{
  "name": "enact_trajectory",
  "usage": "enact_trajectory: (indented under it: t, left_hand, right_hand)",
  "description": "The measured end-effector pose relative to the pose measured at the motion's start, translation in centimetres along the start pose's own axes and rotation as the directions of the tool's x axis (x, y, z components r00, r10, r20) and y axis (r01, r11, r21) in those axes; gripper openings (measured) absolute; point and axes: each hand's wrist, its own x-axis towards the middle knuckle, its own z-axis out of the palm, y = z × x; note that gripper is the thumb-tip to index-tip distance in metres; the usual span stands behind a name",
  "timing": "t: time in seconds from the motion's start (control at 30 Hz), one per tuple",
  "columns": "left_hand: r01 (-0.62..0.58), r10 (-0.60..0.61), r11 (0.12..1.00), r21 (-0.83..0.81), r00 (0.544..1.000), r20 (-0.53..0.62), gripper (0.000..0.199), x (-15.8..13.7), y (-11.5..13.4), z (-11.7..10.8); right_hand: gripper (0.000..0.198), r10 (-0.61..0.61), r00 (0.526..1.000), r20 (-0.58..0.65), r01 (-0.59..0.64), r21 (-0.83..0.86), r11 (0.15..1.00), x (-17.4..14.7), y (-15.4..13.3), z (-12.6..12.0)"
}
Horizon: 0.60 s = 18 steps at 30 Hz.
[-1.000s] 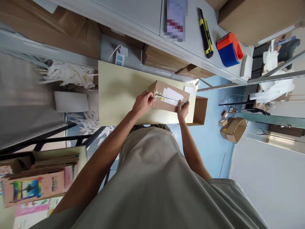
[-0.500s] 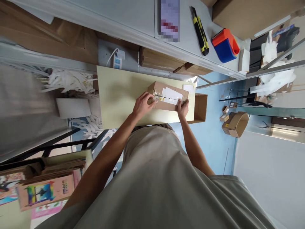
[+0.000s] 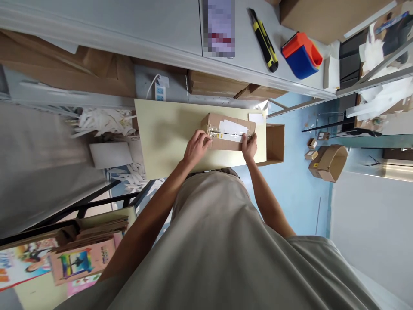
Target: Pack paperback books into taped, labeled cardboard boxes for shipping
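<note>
A brown cardboard box (image 3: 230, 144) lies on a pale yellow board (image 3: 167, 137) in front of me. Clear shiny tape (image 3: 213, 132) covers the left part of its top, and a white paper label (image 3: 232, 129) with a dark line across it is stuck there too. My left hand (image 3: 196, 150) is closed at the box's taped left front corner, thumb and fingers pinched together; whether they grip loose tape is too small to see. Around the right front corner of the same box my right hand (image 3: 249, 147) is closed, thumb on top.
A grey shelf (image 3: 145, 34) runs above the board, holding a yellow-black utility knife (image 3: 263, 41) and a red-blue tape dispenser (image 3: 302, 55). An open cardboard box (image 3: 275, 143) stands past the board's right end. Books (image 3: 80, 260) are stacked at lower left; a larger carton (image 3: 329, 162) sits on the blue floor.
The view has shifted slightly. My left hand has moved a little down, off the tape on top, to the box's left front corner. My right hand keeps its hold.
</note>
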Motion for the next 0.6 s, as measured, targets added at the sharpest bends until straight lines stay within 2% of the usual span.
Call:
enact_trajectory:
  t: [0.1,0.2,0.27,0.3,0.37,0.47,0.6]
  left_hand:
    - [0.082,-0.082,0.997,-0.007,0.997,0.01,0.007,-0.3,0.6,0.0]
    - [0.197,-0.197,0.979,-0.051,0.98,0.01,0.025,0.2,0.8,-0.2]
    - [0.29,-0.296,0.95,-0.113,0.955,-0.037,0.037,1.2,0.8,-0.5]
    - [0.329,-0.34,0.933,-0.146,0.939,-0.052,0.036,1.9,0.7,-0.6]
    - [0.392,-0.401,0.901,-0.189,0.916,-0.011,0.028,3.3,0.6,-1.0]
    - [0.445,-0.431,0.883,-0.149,0.895,0.117,0.027,4.9,0.7,-1.7]
    - [0.425,-0.421,0.905,-0.023,0.902,0.091,0.029,4.7,1.0,-2.4]
  right_hand:
    - [0.088,0.006,1.0,0.025,-0.007,0.041,0.999,-0.3,-0.6,-0.4]
    - [0.078,0.026,0.998,0.061,-0.03,0.078,0.997,0.1,-1.0,-1.2]
    - [0.07,0.047,0.992,0.113,-0.059,0.106,0.993,0.9,-1.0,-2.1]
    - [0.066,0.053,0.989,0.14,-0.071,0.124,0.99,1.4,-0.9,-2.6]
    - [0.062,0.045,0.983,0.176,-0.074,0.164,0.984,2.2,-0.7,-3.6]
    - [0.065,-0.006,0.982,0.187,-0.03,0.19,0.981,2.7,-0.5,-4.7]
    - [0.071,-0.098,0.982,0.162,0.07,0.167,0.983,2.3,-0.4,-5.5]
